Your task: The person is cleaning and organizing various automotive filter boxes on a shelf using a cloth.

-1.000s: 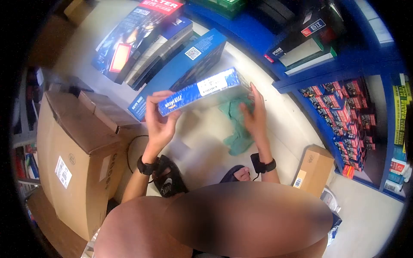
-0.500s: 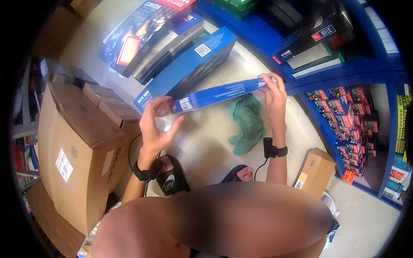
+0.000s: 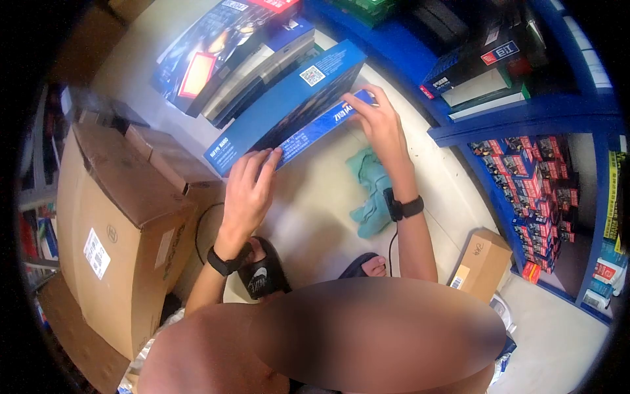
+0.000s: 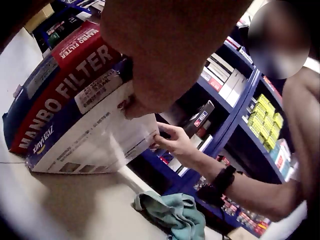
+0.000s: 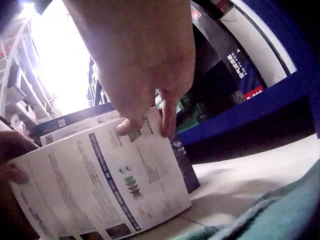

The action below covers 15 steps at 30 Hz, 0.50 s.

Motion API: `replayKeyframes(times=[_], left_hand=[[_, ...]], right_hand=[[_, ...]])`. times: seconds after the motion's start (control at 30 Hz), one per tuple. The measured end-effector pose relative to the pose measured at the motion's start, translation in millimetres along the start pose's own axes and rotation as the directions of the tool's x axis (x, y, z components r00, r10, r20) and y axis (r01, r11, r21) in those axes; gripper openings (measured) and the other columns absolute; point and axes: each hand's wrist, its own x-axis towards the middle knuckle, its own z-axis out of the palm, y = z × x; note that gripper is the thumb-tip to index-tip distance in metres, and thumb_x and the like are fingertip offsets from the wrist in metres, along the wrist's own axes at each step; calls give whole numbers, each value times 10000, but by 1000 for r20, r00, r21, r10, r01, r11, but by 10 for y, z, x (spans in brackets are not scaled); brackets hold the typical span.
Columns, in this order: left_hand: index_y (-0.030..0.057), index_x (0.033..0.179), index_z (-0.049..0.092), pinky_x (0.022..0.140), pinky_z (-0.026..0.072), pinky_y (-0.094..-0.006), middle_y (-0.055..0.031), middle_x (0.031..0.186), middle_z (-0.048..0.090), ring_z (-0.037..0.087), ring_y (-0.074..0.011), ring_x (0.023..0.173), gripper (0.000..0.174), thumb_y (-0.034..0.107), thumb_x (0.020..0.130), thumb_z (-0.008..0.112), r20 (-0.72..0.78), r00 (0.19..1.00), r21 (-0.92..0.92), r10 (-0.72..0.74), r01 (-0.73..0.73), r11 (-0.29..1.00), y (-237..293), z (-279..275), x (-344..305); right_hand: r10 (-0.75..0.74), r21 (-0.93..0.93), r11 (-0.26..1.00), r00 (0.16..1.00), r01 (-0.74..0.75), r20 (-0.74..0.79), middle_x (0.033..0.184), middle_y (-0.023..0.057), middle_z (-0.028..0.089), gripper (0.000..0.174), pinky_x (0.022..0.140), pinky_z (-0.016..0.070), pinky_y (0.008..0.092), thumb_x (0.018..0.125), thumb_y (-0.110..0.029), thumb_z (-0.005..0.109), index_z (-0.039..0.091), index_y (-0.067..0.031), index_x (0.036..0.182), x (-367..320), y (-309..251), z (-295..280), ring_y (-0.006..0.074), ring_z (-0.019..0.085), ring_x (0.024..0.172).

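A slim blue-edged box [image 3: 321, 131] with a white printed face [image 5: 110, 175] stands upright on the floor, against the larger blue box [image 3: 289, 98] at the front of the row. My left hand [image 3: 249, 190] grips its left end, fingers over the top edge. At the other end my right hand [image 3: 384, 128] pinches the top edge and corner; in the right wrist view its fingers [image 5: 167, 117] lie on the upper edge. A teal cloth [image 3: 371, 190] lies on the floor below my right hand.
Large cartons [image 3: 125, 256] stand at the left, a small brown carton [image 3: 482, 262] at the right. Blue shelving [image 3: 512, 118] with packed small boxes [image 3: 525, 184] runs along the right. Slippered feet [image 3: 262, 272] are below.
The slim box has turned and moved from above the floor to alongside the larger blue box. Both hands went with it; my left fingers now lie over its edge.
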Motion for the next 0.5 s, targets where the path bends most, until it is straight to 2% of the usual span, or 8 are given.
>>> replayKeyframes(times=[0.1,0.13,0.2,0.27,0.4,0.47,0.5], left_hand=[[91,1371,687,992,533,-458,-118,1291,682,634,-340,1170,515,20,872,790,-69,998,107,-14,21,994,60,-1,-5],[97,1366,690,992,534,-455,-112,1284,689,637,-336,1159,493,16,888,777,-107,994,162,-12,29,986,82,3,-4],[105,1361,696,991,535,-448,-110,1290,689,637,-332,1153,474,13,901,766,-95,995,158,-23,38,987,77,39,13],[113,1355,701,989,536,-441,-108,1296,690,638,-329,1147,457,10,914,755,-89,996,156,-28,42,987,50,81,31],[109,1363,706,987,537,-441,-120,1336,670,635,-328,1145,474,-21,909,739,-133,988,181,-80,104,978,73,154,37],[101,1357,711,998,536,-451,-122,1329,672,635,-333,1153,519,-85,871,704,-161,979,164,-123,150,975,162,125,92],[101,1357,711,998,536,-451,-122,1329,672,635,-333,1153,519,-85,871,704,-163,980,162,-118,144,976,177,114,97]], right_hand=[[53,81,995,998,-55,24,1330,169,641,464,902,590,453,841,27,788,772,-146,1271,136,7,78,346,706,1065],[19,79,997,1000,-18,-9,1335,166,650,457,899,598,433,845,50,767,775,-128,1266,167,-4,85,340,716,1073],[-13,73,997,999,16,-39,1340,162,659,450,897,605,414,849,73,746,778,-109,1260,202,-10,100,333,726,1080],[-21,115,993,999,26,-41,1339,199,666,422,927,590,443,842,13,798,778,-127,1240,253,12,109,390,693,1128],[-49,119,991,995,59,-88,1358,217,682,431,959,584,449,864,-35,808,739,-97,1285,267,71,154,413,687,1178],[129,266,959,987,-100,-94,1343,202,716,501,984,586,417,886,-65,821,691,-71,1370,244,16,128,380,724,1168],[123,226,969,987,-98,-101,1341,204,721,539,977,592,428,901,-96,825,642,-51,1406,218,40,135,386,737,1149]])
